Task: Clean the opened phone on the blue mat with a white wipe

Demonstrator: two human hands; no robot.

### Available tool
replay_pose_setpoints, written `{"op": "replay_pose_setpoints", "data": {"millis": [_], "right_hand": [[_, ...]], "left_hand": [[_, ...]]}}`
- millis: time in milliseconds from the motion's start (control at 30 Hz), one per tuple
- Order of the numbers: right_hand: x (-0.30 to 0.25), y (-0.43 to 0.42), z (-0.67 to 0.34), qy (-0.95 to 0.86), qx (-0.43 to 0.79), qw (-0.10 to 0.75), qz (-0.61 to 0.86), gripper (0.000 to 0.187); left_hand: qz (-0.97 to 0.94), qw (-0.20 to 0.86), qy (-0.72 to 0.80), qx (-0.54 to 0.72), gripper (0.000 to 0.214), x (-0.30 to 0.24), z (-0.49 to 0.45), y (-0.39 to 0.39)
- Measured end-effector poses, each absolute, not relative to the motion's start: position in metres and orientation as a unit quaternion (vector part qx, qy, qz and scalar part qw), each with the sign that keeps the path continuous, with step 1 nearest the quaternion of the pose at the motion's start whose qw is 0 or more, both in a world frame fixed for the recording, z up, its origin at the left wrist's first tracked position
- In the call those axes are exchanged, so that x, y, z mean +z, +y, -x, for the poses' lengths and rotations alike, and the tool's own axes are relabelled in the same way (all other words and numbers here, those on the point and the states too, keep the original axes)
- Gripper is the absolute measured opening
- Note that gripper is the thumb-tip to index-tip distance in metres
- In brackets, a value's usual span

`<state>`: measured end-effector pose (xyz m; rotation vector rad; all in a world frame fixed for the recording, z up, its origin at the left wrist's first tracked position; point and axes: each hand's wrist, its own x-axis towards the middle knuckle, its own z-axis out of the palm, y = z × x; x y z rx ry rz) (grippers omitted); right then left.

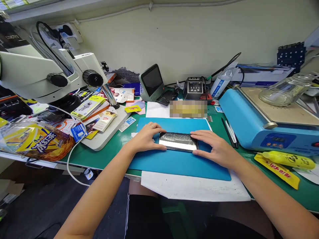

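Observation:
A smartphone lies sideways over the blue mat, its dark glossy face up with a bright reflection across it. My left hand grips its left end, thumb at the near edge and fingers at the far edge. At the right end, my right hand holds it the same way, thumb near and fingers far. Whether the phone rests on the mat or is slightly raised, I cannot tell. White paper sticks out from under the mat's front edge.
To the left stand a microscope and a drink bottle lying down. A blue heating machine carries a glass jar at right. Tweezers lie beside it. A small screen device and a black station stand behind.

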<state>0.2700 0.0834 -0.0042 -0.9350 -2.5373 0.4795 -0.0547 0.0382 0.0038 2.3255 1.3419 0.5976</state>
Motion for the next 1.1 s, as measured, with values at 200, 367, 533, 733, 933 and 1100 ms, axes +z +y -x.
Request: {"op": "replay_pose_setpoints", "data": {"millis": [200, 367, 533, 733, 933, 1100], "right_hand": [[-0.0043, 0.0816, -0.2703, -0.907, 0.168, 0.192, 0.335, 0.062], [-0.002, 0.081, -0.2692, -0.904, 0.177, 0.191, 0.339, 0.06], [0.0001, 0.0805, -0.2681, -0.9, 0.188, 0.191, 0.343, 0.06], [0.0008, 0.0788, -0.2678, -0.896, 0.201, 0.194, 0.346, 0.061], [0.0004, 0.0782, -0.2677, -0.897, 0.204, 0.196, 0.34, 0.058], [0.0003, 0.0769, -0.2672, -0.897, 0.209, 0.2, 0.334, 0.056]], "left_hand": [[-0.829, 0.188, 0.481, 0.213, 0.063, 0.0022, 0.0543, 0.0386], [-0.827, 0.193, 0.484, 0.211, 0.062, 0.003, 0.0532, 0.038], [-0.826, 0.192, 0.485, 0.213, 0.062, 0.0026, 0.0526, 0.0378], [-0.823, 0.193, 0.488, 0.217, 0.06, 0.0013, 0.0528, 0.0374], [-0.818, 0.202, 0.495, 0.213, 0.06, 0.0021, 0.0528, 0.0359], [-0.818, 0.203, 0.495, 0.21, 0.061, 0.0006, 0.053, 0.0365]]}}
